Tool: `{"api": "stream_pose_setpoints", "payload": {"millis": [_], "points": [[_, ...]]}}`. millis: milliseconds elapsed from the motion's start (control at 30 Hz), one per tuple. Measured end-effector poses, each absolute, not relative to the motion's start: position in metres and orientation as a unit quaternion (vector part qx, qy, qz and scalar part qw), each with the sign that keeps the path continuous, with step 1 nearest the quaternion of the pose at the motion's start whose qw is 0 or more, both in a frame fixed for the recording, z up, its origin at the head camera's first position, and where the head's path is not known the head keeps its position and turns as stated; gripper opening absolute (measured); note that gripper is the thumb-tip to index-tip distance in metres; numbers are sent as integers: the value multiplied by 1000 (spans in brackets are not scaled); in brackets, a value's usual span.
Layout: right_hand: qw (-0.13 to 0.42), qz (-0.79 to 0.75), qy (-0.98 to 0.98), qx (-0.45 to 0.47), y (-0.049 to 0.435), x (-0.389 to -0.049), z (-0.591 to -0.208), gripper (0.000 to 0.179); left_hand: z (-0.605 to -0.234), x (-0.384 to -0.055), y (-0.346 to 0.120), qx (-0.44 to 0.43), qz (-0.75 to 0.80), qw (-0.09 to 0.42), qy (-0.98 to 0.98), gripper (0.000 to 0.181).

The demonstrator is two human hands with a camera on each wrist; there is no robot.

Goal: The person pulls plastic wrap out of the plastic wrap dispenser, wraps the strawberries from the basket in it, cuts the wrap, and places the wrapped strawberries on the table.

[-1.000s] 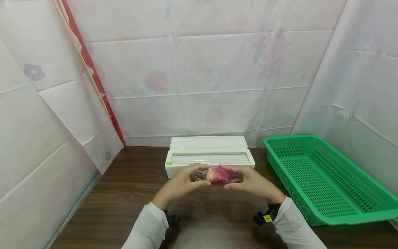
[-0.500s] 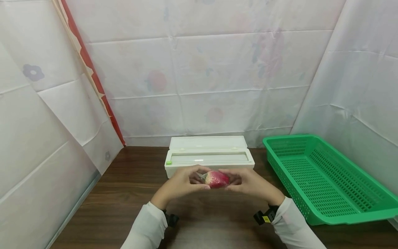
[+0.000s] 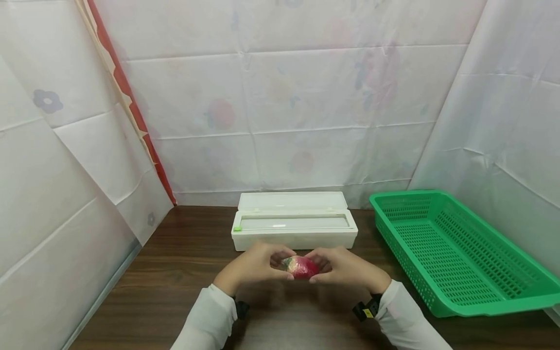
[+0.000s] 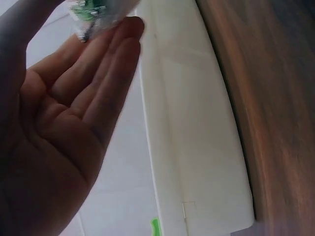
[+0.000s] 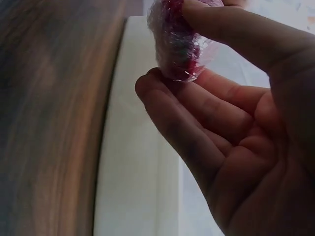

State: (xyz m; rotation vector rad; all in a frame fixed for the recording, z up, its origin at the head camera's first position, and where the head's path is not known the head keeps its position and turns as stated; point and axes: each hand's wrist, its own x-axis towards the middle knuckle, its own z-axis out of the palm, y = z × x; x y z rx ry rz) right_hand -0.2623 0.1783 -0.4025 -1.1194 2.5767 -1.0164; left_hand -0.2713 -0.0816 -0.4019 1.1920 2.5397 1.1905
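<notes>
In the head view a red fruit (image 3: pixel 303 267), pale with a bit of green at its left end, is held over the table between both hands. Clear film wraps it, shiny and crinkled in the right wrist view (image 5: pixel 179 42); its exact kind is unclear. My left hand (image 3: pixel 258 266) holds the green end between thumb and fingers. On the red end my right hand (image 3: pixel 352 268) pinches with thumb and fingertips. Just beyond the hands stands a long white box (image 3: pixel 295 239), its lid (image 3: pixel 293 200) raised and a green slider (image 3: pixel 237 228) at its left.
A green perforated basket (image 3: pixel 459 262) stands to the right of the arms. Dark wood table (image 3: pixel 175 282) lies under the hands. White patterned sheets (image 3: pixel 280 97) hang at the back and both sides.
Both hands have come lower and nearer to me with the wrapped fruit, uncovering more of the white box's front. Box and basket have stayed put.
</notes>
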Motion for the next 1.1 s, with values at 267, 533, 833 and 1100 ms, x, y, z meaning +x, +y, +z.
{"api": "stream_pose_setpoints", "payload": {"millis": [267,533,833,1100], "points": [[89,-307,875,-364,172,-266,-417,44,-407,-271,-83,392,330,54,857,43],[68,-304,871,-380,168,-269,-426,40,-412,-274,-82,382,312,57,868,39],[47,-283,881,-377,163,-270,-432,40,-418,-277,-83,357,288,66,886,39],[33,-263,896,-355,160,-272,-439,41,-421,-276,-80,346,276,60,895,40]]}}
